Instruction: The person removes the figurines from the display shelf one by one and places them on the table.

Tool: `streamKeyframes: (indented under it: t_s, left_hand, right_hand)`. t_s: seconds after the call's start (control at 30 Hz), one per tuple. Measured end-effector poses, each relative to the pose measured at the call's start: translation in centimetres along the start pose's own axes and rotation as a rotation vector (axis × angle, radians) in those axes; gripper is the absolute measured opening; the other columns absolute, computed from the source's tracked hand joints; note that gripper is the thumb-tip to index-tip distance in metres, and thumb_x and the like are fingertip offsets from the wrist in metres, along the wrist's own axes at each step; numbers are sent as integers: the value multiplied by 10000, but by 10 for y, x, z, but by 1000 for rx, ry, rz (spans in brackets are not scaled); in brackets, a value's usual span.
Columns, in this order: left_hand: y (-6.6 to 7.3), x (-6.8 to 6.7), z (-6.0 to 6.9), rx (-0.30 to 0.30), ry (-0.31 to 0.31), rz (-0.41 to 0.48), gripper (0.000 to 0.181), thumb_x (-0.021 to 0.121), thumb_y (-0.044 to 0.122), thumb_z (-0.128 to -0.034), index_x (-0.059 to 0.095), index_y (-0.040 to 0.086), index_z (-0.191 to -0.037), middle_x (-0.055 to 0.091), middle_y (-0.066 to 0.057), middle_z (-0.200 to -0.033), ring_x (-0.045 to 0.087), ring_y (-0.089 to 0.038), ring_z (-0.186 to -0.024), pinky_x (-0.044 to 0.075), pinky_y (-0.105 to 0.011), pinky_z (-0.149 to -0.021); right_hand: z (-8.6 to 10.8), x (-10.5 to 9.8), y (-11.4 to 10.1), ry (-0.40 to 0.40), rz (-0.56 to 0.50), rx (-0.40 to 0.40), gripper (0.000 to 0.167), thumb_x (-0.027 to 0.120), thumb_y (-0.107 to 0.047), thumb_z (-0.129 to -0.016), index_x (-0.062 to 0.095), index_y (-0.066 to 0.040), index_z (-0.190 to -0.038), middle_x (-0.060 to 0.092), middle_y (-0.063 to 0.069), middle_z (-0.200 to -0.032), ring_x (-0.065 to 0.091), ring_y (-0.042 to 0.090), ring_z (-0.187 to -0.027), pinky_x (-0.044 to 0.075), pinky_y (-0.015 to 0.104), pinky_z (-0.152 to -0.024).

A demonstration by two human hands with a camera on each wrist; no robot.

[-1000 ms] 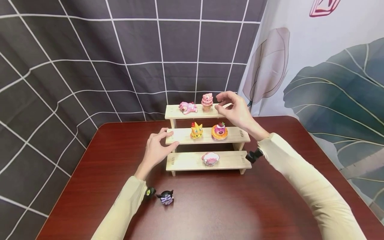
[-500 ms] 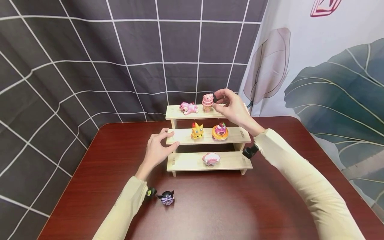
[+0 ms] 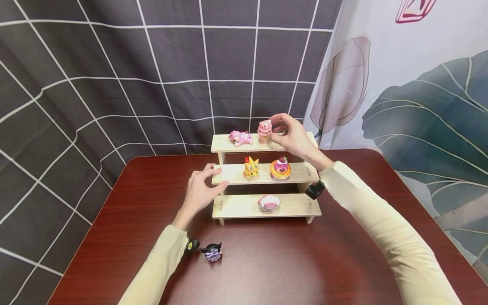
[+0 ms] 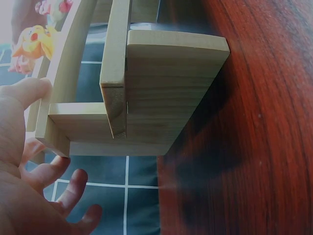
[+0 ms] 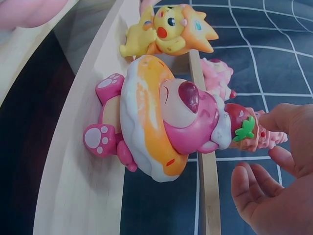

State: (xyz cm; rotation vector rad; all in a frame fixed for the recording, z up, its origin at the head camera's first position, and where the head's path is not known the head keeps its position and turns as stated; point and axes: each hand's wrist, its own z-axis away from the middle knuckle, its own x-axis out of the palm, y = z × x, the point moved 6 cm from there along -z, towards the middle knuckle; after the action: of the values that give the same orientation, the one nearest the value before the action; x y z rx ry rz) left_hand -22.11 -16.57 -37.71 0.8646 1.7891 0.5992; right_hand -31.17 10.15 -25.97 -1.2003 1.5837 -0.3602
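In the head view, my left hand (image 3: 198,190) grips the left end of the middle tier of the wooden display stand (image 3: 263,207), its thumb at the front edge. My right hand (image 3: 293,135) has thumb and fingertips at the right side of an upright pink ice-cream-cone bear figurine (image 3: 264,132) on the top tier. Beside that lies a pink bear figurine (image 3: 240,138). The middle tier bears a yellow figurine with an orange, spiky-topped head (image 3: 251,167) and a purple-pink bear in a doughnut ring (image 5: 156,122). A white-and-pink figurine (image 3: 269,203) sits on the bottom tier.
A small black-and-purple figurine (image 3: 212,252) lies on the reddish-brown table (image 3: 286,262), near my left wrist. Dark grid-patterned cloth (image 3: 171,55) hangs behind the stand. A pale leaf-print curtain (image 3: 411,93) hangs at the right.
My right hand has moved slightly left, closing the gap to the ice-cream-cone bear figurine. My left hand has stayed on the stand, and the figurines have kept their places.
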Motion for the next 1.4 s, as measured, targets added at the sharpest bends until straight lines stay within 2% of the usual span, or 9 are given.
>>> streamKeyframes:
  t_s: [0.33,0.6,0.83,1.4]
  left_hand:
    - [0,0,1,10,3,0,459,838,323,-803,748,113,-1200,593,-94,-1390,501,-314,-1031,401,-472,-820]
    - [2,-1,1,16,3,5,465,839,314,-801,744,102,-1205,589,-95,-1395,506,-348,-1045,394,-475,-829]
    - [2,0,0,13,4,-6,465,836,323,-802,746,109,-1205,593,-82,-1392,501,-319,-1042,403,-478,-824]
    - [0,0,0,10,-1,8,467,833,320,-805,743,99,-1207,582,-92,-1403,509,-407,-1063,396,-470,-817]
  right_hand:
    - [-5,6,-1,-24,3,-6,439,727,-7,-863,575,16,-1275,614,195,-1261,659,352,-1020,512,455,-871]
    - [-7,8,-1,-33,13,5,455,754,-34,-857,583,19,-1275,639,189,-1203,662,343,-973,491,412,-895]
    - [-7,8,-2,-31,39,14,463,770,-39,-850,588,23,-1272,650,187,-1167,661,317,-949,497,390,-865]
    - [-7,9,1,-18,56,24,479,784,-38,-839,589,29,-1271,659,194,-1139,656,313,-949,496,400,-866]
